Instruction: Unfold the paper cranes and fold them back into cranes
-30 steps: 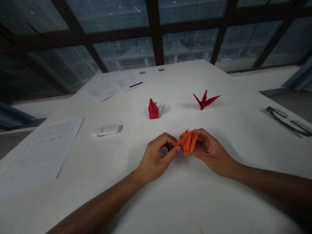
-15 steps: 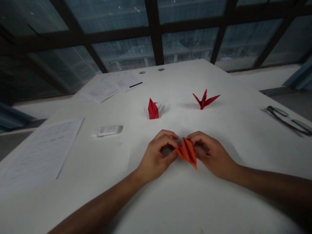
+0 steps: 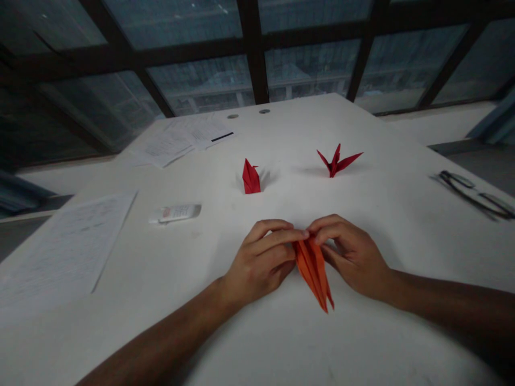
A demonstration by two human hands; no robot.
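Note:
Between my two hands is an orange folded paper [image 3: 313, 271], its long split points hanging down toward me. My left hand [image 3: 263, 257] grips its left edge, with the index finger laid across the top. On the other side, my right hand [image 3: 352, 254] pinches the upper right part between thumb and fingers. Fingertips cover the paper's top end. Beyond my hands stand two red origami cranes: a compact crane [image 3: 251, 178] on the left, and a crane with spread points [image 3: 337, 162] on the right.
A white tube-like item [image 3: 176, 213] lies left of my hands on the white table [image 3: 257, 343]. Printed sheets [image 3: 72, 241] lie at the left, with more papers [image 3: 181, 140] farther back. Black-framed glasses [image 3: 475, 195] rest near the right edge. Windows stand behind the table.
The orange paper has turned so its points stretch farther down toward me. My left index finger has moved across its top. The cranes stay in place.

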